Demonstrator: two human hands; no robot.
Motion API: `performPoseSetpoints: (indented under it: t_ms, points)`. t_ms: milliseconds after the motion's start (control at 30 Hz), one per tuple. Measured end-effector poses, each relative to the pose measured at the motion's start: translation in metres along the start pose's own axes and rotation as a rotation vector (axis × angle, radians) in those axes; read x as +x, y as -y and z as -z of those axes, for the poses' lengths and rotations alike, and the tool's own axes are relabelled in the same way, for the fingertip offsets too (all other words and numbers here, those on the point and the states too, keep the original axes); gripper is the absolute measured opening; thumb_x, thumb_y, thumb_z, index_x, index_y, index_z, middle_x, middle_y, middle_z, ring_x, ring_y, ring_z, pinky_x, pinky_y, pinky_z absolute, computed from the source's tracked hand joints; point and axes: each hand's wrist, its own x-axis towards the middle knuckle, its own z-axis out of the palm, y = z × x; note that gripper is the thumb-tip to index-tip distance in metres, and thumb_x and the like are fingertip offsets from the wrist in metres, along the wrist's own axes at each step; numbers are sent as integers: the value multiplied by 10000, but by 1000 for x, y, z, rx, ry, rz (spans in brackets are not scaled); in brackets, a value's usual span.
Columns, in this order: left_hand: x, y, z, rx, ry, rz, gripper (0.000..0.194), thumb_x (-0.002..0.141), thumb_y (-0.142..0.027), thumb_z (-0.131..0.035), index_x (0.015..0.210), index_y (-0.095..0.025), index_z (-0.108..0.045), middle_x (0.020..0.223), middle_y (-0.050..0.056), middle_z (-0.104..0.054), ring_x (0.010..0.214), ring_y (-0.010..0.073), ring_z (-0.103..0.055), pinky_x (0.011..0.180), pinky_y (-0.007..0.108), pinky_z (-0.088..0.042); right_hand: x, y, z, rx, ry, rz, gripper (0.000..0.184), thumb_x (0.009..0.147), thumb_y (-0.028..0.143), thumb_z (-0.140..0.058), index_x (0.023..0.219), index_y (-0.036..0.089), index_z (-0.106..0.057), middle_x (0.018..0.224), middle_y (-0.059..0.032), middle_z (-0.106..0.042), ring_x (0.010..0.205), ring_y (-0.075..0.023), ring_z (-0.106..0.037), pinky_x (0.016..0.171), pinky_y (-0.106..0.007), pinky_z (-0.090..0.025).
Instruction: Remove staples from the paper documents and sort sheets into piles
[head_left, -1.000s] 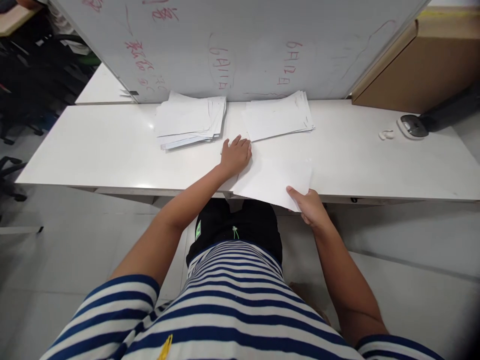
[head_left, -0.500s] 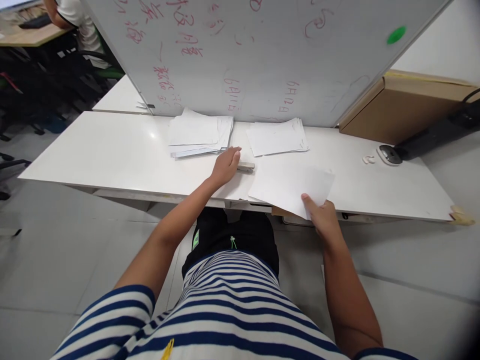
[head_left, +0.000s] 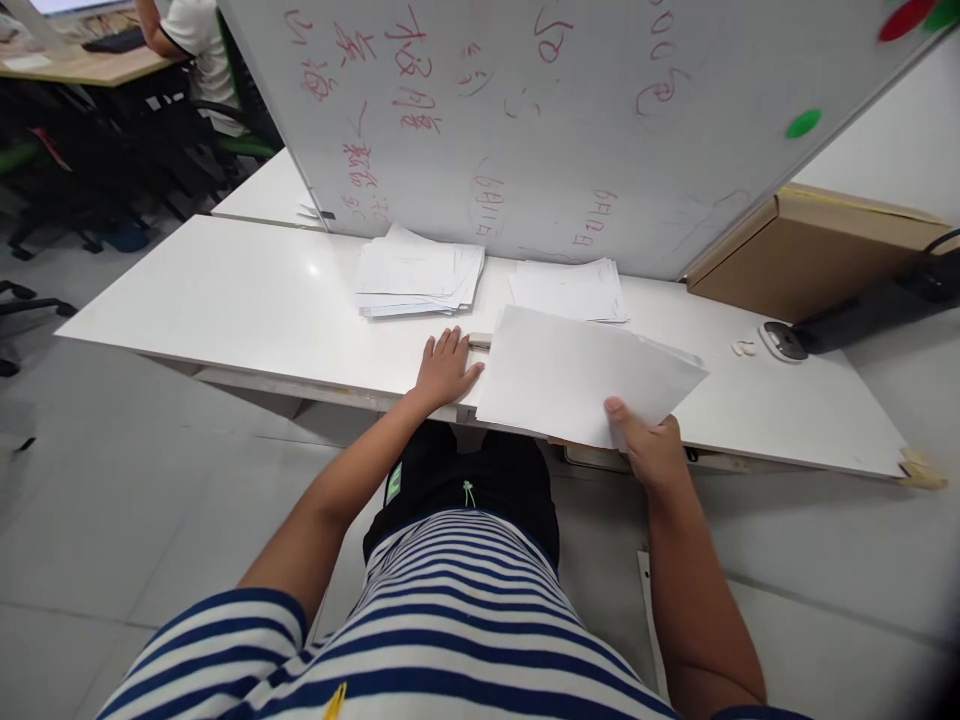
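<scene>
My right hand (head_left: 651, 445) grips the near right edge of a few white paper sheets (head_left: 577, 375), thumb on top. The sheets are tilted above the desk and reach out over its front edge. My left hand (head_left: 446, 372) lies palm down on the desk with its fingers apart and holds nothing. Just beyond its fingertips a light-coloured stapler (head_left: 480, 341) shows in part, its right end covered by the sheets. Behind it lie a thicker paper stack (head_left: 412, 272) on the left and a thinner paper stack (head_left: 566, 288) on the right.
A whiteboard (head_left: 525, 130) with red writing stands along the back of the white desk (head_left: 247, 300). To the right are a cardboard box (head_left: 780, 245), a dark-topped mouse (head_left: 783, 342) and a small white item (head_left: 743, 348). A seated person (head_left: 199, 45) is at the far left.
My left hand has come off the stapler, moved back towards the desk's front edge and spread its fingers. My right hand has raised the sheets, which now partly cover the stapler. The view has shifted.
</scene>
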Motion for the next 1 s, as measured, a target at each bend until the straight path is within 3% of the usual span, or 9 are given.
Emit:
performPoseSetpoints:
  t_ms: [133,367,600,867,1000]
  points:
    - [-1,-1,-1,41,-20,-3,628,955,-452,-307,1506,-151,-307,1614,112,-202,1499,269,-140,1210,491,-110,3,-11,-6,-33,23,-86,500,671,512,-797,1010,157,-703,992,-114,-750,938,-275,-702,831,-375,-581]
    - [-3,-4,6,64,0,-4,604,956,-389,-327,1501,-129,-311,1612,120,-204,1498,277,-142,1210,490,-130,5,-13,-9,-25,24,-68,530,673,531,-786,1042,162,-697,1018,-113,-749,947,-276,-704,805,-357,-588]
    - [-2,-4,3,43,-12,4,617,956,-416,-337,1521,-174,-282,1615,102,-203,1499,268,-142,1209,495,-119,10,-21,-18,-74,55,-146,511,682,558,-770,1004,166,-708,1025,-119,-746,970,-295,-699,841,-391,-584]
    - [-1,-5,3,59,-12,5,639,966,-443,-295,1526,-136,-279,1614,111,-199,1498,272,-141,1209,484,-112,14,-31,-22,-66,79,-138,507,694,557,-761,1012,167,-704,1050,-122,-737,980,-288,-692,901,-422,-563]
    - [-1,-5,2,64,-10,9,657,967,-475,-273,1523,-125,-284,1614,116,-197,1497,277,-143,1206,488,-113,35,-20,-22,-93,56,-102,495,697,546,-764,1004,163,-696,1051,-122,-729,972,-275,-690,897,-420,-563]
